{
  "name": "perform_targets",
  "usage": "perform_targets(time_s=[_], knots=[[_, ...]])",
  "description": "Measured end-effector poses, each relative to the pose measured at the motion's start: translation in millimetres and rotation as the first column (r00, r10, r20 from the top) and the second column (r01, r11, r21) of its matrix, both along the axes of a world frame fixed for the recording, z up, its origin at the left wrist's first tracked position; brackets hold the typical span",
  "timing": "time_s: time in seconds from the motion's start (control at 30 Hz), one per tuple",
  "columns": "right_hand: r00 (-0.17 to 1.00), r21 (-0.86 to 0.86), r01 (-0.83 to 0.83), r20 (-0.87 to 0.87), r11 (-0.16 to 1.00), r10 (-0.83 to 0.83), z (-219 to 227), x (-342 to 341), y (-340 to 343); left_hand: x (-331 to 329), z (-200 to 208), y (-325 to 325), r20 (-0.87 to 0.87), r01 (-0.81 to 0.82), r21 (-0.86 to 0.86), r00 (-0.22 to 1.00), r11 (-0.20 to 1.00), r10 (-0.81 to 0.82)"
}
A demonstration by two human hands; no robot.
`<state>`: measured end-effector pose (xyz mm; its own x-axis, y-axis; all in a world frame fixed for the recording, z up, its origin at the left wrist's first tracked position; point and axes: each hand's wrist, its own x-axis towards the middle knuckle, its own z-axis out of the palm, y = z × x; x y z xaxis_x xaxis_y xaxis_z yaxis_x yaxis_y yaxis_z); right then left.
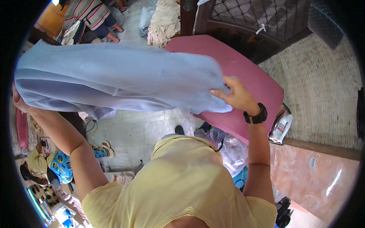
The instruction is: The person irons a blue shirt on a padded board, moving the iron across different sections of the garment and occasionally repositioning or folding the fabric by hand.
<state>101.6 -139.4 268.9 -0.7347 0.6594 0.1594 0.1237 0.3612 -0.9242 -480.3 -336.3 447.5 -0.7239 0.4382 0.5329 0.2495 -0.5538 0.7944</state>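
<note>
far over at the left, the left hand (19, 100) is up against the left end of a light blue cloth (121, 76); its fingers are mostly hidden, so i cannot tell how tightly they close. below it a person in blue patterned clothing (61, 167) shows near the rim. the cloth stretches in folds across the upper middle, raised above pale floor tiles (131, 127), its right part in front of a pink padded board (251, 79). behind its upper edge stand a person in a striped shirt (88, 15) and, further right, a heap of cream fabric (164, 22). under the board sits a clear plastic bag (234, 154). the right hand (238, 95) grips the cloth's right end, thumb on the near face, a black watch (256, 115) round its wrist. an iron (281, 127) is just beside the board's right corner, next to a beige ribbed surface (315, 87).
</note>
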Motion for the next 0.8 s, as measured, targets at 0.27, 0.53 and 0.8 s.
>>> perform_targets(time_s=[0.27,0.53,0.8], knots=[[0.942,0.153,0.091,0.307,0.984,-0.135,29.6,35.4,-6.5,-52.6,-5.4,-16.6,0.042,0.224,-0.006,0.974,0.975,-0.224],[0.89,0.08,-0.217,0.424,0.973,0.164,28.4,16.0,84.9,-66.8,-12.8,4.9,0.077,0.155,-0.298,0.987,0.942,-0.138],[0.956,0.671,0.269,-0.101,0.691,-0.274,89.3,-90.2,247.2,-182.1,21.6,-15.8,-0.965,-0.777,0.254,-0.161,0.576,0.208]])
